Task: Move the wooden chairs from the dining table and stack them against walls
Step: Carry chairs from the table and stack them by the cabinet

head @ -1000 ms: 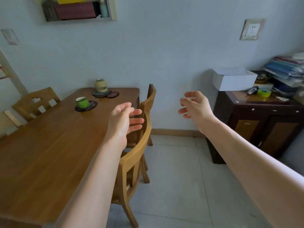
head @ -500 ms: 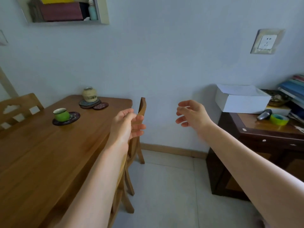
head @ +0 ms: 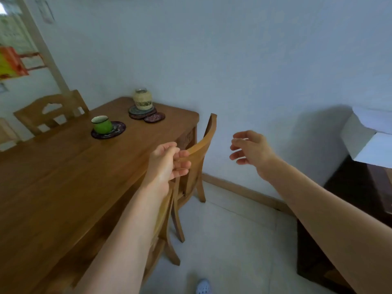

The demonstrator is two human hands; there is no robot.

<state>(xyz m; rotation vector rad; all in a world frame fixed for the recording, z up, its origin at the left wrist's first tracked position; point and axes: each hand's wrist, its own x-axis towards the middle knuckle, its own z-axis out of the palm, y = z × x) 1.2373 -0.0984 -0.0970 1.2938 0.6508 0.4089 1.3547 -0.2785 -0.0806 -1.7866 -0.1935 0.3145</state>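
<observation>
Our left hand (head: 167,164) grips the chair (head: 200,146) by its top rail, at the table's (head: 63,177) right edge near the wall (head: 254,60). Right hand (head: 250,149) hangs in air, fingers loosely curled, holding nothing.

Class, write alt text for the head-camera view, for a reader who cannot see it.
A person's left hand grips the top rail of a wooden chair beside a dining table, while the right hand hovers open. A green cup sits on the table.
</observation>
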